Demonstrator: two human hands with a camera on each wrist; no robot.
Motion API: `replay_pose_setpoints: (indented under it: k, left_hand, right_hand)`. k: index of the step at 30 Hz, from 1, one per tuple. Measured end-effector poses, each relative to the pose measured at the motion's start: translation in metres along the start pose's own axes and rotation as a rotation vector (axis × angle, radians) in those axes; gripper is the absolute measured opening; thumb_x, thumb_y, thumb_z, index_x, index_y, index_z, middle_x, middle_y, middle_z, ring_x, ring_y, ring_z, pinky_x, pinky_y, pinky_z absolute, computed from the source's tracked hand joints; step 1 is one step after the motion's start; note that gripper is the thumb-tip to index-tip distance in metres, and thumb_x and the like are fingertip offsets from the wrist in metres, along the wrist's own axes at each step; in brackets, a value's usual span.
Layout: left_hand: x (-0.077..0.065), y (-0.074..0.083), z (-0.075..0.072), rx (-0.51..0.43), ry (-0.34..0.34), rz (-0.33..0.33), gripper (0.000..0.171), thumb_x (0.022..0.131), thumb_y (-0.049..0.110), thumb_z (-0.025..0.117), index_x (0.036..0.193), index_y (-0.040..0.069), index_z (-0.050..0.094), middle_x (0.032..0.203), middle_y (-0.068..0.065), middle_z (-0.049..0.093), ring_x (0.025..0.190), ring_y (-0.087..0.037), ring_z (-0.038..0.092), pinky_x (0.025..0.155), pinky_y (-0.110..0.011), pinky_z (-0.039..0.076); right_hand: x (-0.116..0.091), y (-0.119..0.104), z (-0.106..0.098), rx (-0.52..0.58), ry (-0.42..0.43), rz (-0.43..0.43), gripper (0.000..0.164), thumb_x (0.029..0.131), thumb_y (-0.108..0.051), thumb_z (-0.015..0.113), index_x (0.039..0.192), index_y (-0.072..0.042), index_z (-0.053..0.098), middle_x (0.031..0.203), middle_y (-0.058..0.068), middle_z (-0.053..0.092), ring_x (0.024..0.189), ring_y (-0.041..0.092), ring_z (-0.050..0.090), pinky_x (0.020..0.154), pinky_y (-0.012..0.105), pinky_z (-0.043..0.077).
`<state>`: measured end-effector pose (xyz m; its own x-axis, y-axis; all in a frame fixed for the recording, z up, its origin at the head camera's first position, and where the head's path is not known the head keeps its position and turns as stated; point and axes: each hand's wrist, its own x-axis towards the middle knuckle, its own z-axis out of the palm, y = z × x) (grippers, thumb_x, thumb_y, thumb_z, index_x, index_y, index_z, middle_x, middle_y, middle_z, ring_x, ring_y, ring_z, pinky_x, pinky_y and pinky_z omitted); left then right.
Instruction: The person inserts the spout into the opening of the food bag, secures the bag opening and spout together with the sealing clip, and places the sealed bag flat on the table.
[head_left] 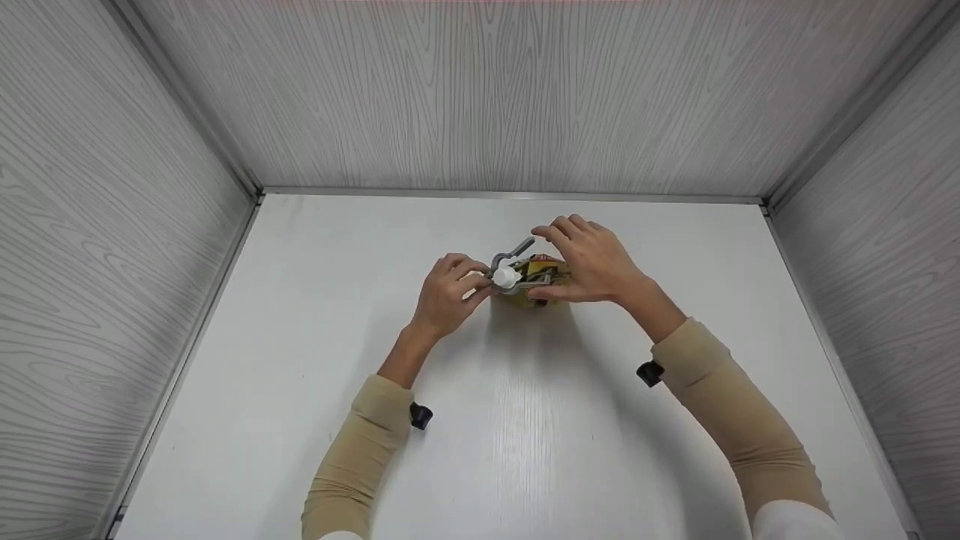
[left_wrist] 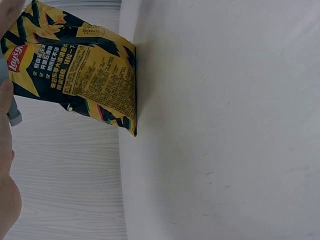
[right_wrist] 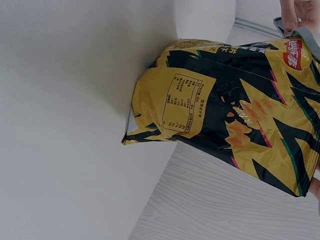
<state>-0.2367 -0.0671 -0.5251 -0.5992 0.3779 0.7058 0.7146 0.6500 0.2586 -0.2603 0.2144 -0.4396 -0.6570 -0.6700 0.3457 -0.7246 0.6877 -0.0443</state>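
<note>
A yellow and black bag of potato chips with a red Lay's logo stands upright on the table, its top end raised. Across that top sits a grey bag clip with a white round cap; its two arms are spread apart, one on the far side and one on the near side. My left hand pinches the clip's left end beside the cap. My right hand spans the bag's upper right corner, thumb along the near arm, fingertips at the far arm's end. Its palm side is hidden.
The white table is bounded by grey wood-grain panels at the back, left and right. A metal strip runs along the table's back edge. Small black wrist cameras hang at both sleeves.
</note>
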Motion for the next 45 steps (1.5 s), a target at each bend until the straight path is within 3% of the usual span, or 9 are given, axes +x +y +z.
replay_pose_setpoints:
  k: [22,36,45]
  left_hand:
    - [-0.001,0.001,0.000,-0.028,0.013,0.041,0.009,0.091,0.016,0.083,0.096,0.009,0.078,0.103,-0.002,0.075,0.100,-0.020,0.063,0.092,-0.035,0.055]
    - [-0.002,0.001,0.000,-0.029,0.047,0.047,0.013,0.088,0.015,0.086,0.096,0.009,0.077,0.100,-0.001,0.076,0.100,-0.020,0.064,0.093,-0.034,0.054]
    - [-0.002,0.001,-0.001,-0.020,0.068,0.061,0.012,0.088,0.014,0.086,0.094,0.010,0.076,0.099,0.000,0.076,0.099,-0.019,0.063,0.093,-0.035,0.054]
  right_hand:
    - [-0.003,0.001,0.009,-0.033,0.056,-0.041,0.095,0.090,-0.091,0.040,0.139,-0.012,0.061,0.118,0.014,0.068,0.103,0.034,0.065,0.082,0.051,0.059]
    - [-0.006,-0.002,0.013,-0.052,0.166,-0.088,0.075,0.094,-0.079,0.054,0.129,-0.013,0.066,0.107,0.011,0.070,0.094,0.031,0.066,0.077,0.048,0.059]
    - [-0.007,-0.003,0.015,-0.051,0.217,-0.107,0.060,0.089,-0.061,0.076,0.123,-0.012,0.069,0.106,0.010,0.070,0.094,0.030,0.066,0.078,0.048,0.060]
